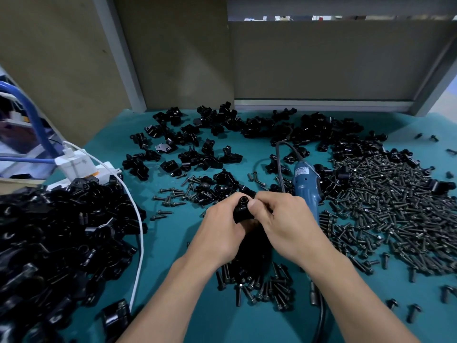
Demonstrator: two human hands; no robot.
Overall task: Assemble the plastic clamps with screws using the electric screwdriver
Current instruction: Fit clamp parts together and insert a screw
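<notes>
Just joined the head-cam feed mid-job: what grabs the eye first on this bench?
The left hand and right hand meet at centre, gripping one black clamp. A huge heap of dark screws fills the right side of the mat, and a pile of black clamps crowds the near left. A blue electric screwdriver lies just behind the right hand.

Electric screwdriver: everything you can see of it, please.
The electric screwdriver has a blue, plastic-looking body with a pale label near its far end, where a black cord leaves and curves away. It lies idle on the teal mat, left of the screw pile, among loose clamp parts. The right hand hides its near end and does not hold it.
</notes>
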